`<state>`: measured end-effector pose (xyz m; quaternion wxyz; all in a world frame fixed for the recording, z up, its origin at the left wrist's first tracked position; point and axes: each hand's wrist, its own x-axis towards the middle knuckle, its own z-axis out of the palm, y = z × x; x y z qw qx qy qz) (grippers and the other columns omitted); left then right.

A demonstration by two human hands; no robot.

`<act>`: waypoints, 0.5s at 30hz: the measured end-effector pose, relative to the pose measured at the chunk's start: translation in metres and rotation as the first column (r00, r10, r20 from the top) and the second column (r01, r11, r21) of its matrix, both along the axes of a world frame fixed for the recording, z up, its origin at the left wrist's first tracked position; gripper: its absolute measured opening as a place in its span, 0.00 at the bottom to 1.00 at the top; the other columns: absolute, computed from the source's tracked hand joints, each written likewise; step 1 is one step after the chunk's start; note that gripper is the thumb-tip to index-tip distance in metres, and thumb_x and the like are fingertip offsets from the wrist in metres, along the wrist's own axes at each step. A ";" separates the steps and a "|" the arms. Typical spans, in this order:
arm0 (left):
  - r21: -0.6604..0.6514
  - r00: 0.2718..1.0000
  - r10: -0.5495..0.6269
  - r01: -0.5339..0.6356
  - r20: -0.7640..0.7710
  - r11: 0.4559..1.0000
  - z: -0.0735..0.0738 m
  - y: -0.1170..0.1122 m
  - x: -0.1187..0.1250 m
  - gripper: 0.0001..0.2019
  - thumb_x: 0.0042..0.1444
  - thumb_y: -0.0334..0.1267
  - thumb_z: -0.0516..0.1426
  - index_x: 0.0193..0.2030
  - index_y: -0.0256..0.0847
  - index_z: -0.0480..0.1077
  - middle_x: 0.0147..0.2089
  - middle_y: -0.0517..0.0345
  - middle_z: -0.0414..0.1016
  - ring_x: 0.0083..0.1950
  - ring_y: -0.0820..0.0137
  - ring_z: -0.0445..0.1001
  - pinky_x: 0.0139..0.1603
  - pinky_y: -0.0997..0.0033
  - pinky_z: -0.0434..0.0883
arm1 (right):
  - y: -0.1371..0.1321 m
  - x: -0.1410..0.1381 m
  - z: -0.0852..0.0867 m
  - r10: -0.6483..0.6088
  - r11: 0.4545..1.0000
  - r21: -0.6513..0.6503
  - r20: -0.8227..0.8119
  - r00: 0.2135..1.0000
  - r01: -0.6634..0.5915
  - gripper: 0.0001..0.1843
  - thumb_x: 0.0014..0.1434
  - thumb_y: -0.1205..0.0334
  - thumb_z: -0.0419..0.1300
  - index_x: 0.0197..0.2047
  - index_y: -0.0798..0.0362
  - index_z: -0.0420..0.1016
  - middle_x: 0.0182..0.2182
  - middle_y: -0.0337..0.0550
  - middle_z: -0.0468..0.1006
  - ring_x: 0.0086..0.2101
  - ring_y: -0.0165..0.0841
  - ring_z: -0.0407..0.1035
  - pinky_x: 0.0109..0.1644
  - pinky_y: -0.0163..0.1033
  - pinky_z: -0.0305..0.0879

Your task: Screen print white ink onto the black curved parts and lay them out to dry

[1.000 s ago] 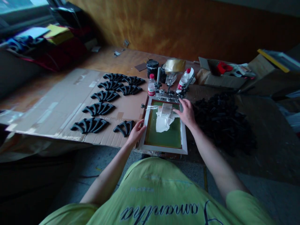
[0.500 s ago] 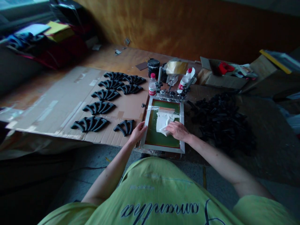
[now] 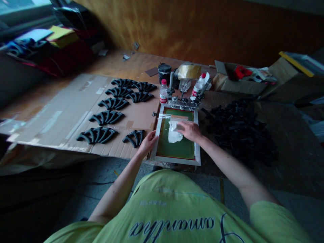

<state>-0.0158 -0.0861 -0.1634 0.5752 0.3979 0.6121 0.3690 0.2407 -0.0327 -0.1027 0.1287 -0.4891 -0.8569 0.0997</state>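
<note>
A screen-printing frame (image 3: 196,161) with a green mesh lies in front of me, clamped at its far end. My left hand (image 3: 148,141) grips the frame's left rail, fingers curled over it. My right hand (image 3: 190,130) presses down on the mesh over a white patch of ink (image 3: 174,136), fingers closed around something I cannot make out. Several black curved plastic parts (image 3: 106,117) lie in rows on a cardboard sheet (image 3: 65,108) to the left.
A heap of black parts (image 3: 240,128) lies right of the frame. Behind the frame stand a small bottle with a red cap (image 3: 163,91), a black jar (image 3: 164,73), a tipped white bottle (image 3: 199,84) and a tape roll (image 3: 188,71). Open cardboard boxes (image 3: 238,84) sit at the back right.
My right hand slid from the frame's far end toward me across the mesh, then back up to the middle of it. My left hand stayed on the left rail.
</note>
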 end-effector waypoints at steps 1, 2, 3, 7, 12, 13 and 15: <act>0.008 1.000 -0.017 0.017 0.022 1.000 0.004 0.000 -0.001 0.34 0.50 0.49 0.64 0.63 0.39 0.68 0.32 0.56 0.79 0.28 0.70 0.74 0.25 0.76 0.66 | 0.012 -0.003 0.007 -0.062 0.998 0.014 -0.023 0.998 0.062 0.20 0.59 0.58 0.65 0.56 0.46 0.74 0.44 0.44 0.80 0.44 0.39 0.71 0.48 0.41 0.63; 0.016 0.999 -0.028 0.028 0.046 0.999 0.009 0.000 -0.003 0.36 0.50 0.50 0.64 0.65 0.39 0.66 0.31 0.57 0.78 0.27 0.71 0.73 0.24 0.77 0.65 | 0.024 -0.004 0.014 -0.114 0.993 0.027 -0.038 0.993 0.115 0.26 0.59 0.57 0.66 0.60 0.45 0.71 0.44 0.45 0.79 0.44 0.40 0.71 0.48 0.41 0.63; 0.027 0.997 -0.033 0.031 0.070 0.999 0.016 0.000 -0.004 0.37 0.50 0.50 0.64 0.66 0.39 0.64 0.31 0.58 0.78 0.26 0.71 0.72 0.24 0.77 0.64 | 0.035 -0.002 0.021 -0.156 0.987 0.040 -0.052 0.986 0.159 0.30 0.58 0.57 0.67 0.63 0.45 0.69 0.44 0.45 0.79 0.43 0.40 0.72 0.48 0.42 0.64; 0.152 0.991 0.012 -0.033 0.133 0.988 0.058 0.010 -0.002 0.27 0.53 0.56 0.61 0.53 0.38 0.75 0.30 0.58 0.76 0.25 0.73 0.71 0.23 0.77 0.64 | 0.063 0.044 0.041 -0.320 0.932 0.100 -0.222 0.921 0.348 0.31 0.62 0.49 0.61 0.65 0.48 0.65 0.42 0.46 0.78 0.40 0.39 0.72 0.48 0.44 0.65; 0.412 0.955 0.062 -0.183 0.288 0.893 0.122 0.050 0.017 0.25 0.59 0.61 0.53 0.44 0.39 0.75 0.34 0.54 0.78 0.32 0.71 0.75 0.30 0.74 0.73 | 0.046 0.101 0.011 -0.617 0.780 -0.083 -0.260 0.743 0.620 0.24 0.68 0.47 0.47 0.48 0.57 0.74 0.36 0.50 0.78 0.36 0.38 0.71 0.43 0.44 0.66; 0.441 0.946 0.056 -0.200 0.318 0.875 0.132 0.060 0.022 0.25 0.60 0.61 0.53 0.45 0.40 0.74 0.36 0.54 0.78 0.33 0.71 0.76 0.32 0.74 0.74 | 0.036 0.098 -0.002 -0.612 0.790 -0.131 -0.221 0.760 0.598 0.23 0.67 0.46 0.50 0.43 0.56 0.75 0.34 0.49 0.78 0.35 0.38 0.71 0.43 0.43 0.66; 0.470 0.934 0.034 -0.211 0.357 0.857 0.147 0.079 0.030 0.23 0.61 0.60 0.52 0.46 0.42 0.72 0.37 0.53 0.78 0.35 0.70 0.77 0.33 0.73 0.75 | 0.014 0.078 -0.029 -0.522 0.850 -0.164 -0.144 0.840 0.500 0.19 0.63 0.46 0.57 0.36 0.54 0.76 0.34 0.48 0.78 0.36 0.38 0.71 0.44 0.42 0.66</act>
